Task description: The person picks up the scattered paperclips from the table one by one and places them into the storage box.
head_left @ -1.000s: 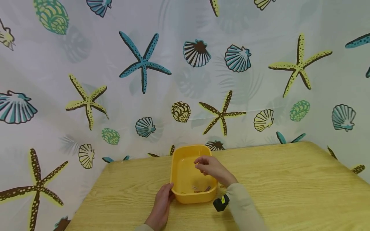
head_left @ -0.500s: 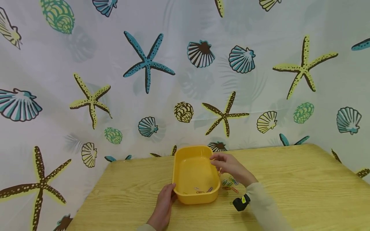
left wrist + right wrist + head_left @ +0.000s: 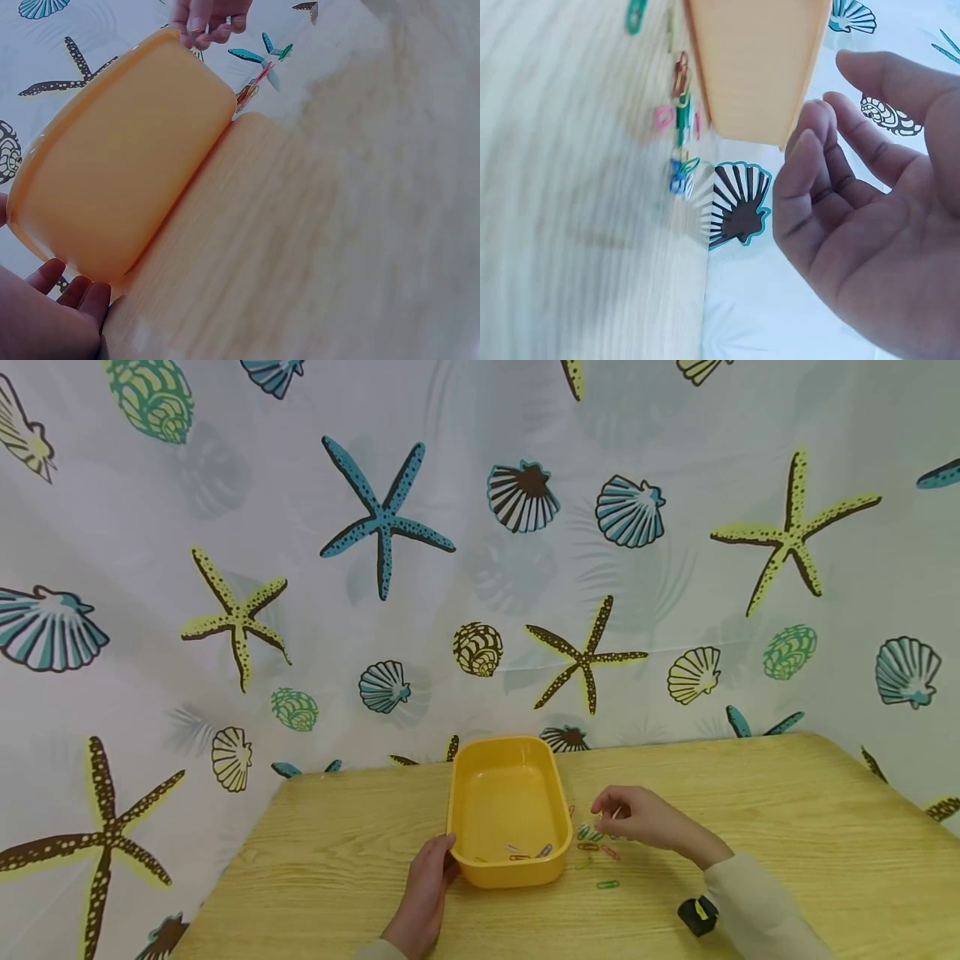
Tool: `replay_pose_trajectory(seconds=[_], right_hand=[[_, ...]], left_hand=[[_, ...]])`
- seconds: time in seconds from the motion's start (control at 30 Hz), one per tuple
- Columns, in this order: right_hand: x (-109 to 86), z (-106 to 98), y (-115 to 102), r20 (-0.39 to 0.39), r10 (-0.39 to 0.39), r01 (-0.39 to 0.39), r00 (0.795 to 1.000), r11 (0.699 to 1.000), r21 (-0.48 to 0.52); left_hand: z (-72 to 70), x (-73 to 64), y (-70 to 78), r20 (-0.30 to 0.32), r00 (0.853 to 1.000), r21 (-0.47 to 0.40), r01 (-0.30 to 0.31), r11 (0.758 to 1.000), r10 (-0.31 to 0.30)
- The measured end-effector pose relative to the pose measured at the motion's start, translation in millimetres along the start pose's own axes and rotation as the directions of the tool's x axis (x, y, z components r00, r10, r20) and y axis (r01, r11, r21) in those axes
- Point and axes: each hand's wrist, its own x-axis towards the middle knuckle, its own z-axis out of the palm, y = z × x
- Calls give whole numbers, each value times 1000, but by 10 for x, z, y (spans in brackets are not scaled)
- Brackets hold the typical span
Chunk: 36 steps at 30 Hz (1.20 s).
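My left hand [image 3: 426, 887] holds the near left side of a deep yellow plastic tray [image 3: 451, 810], thumb at the rim and fingers against the outer wall. Inside the tray, at its near end, lie a few paper clips [image 3: 520, 857]. To the tray's right, coloured paper clips [image 3: 588, 847] are scattered on the table. Above them hovers my right hand [image 3: 651, 817], partly covering some. In the right wrist view its fingers [image 3: 799, 180] are loosely bent, the thumb stands apart, and nothing shows between them.
A green paper clip [image 3: 607, 885] lies nearer to me than the others. The wooden table [image 3: 757, 827] reaches back to a white curtain [image 3: 480, 568] printed with shells and starfish. A black wrist camera [image 3: 697, 916] sits at my right sleeve.
My right hand has moved from above the tray rightward to over the loose paper clips, which have come into view. The left hand has kept its hold on the tray.
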Motion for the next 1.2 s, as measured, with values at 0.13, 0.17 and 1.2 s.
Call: replay_pose_trajectory(seconds=[0.13,0.17,1.2], right_hand=[[-106,4,53,79,-15,17,997,1000,-25],[-125,8,65,103,-15,19,995,999,-30],[-225,178,-66,255,55,-2,965,979,-205]], left_hand=[[7,2,8,-2,1000,4,1,1000,-1],[9,2,10,-3,1000,4,0,1000,0],[18,-12,21,-23,1000,12,1,1000,-1]])
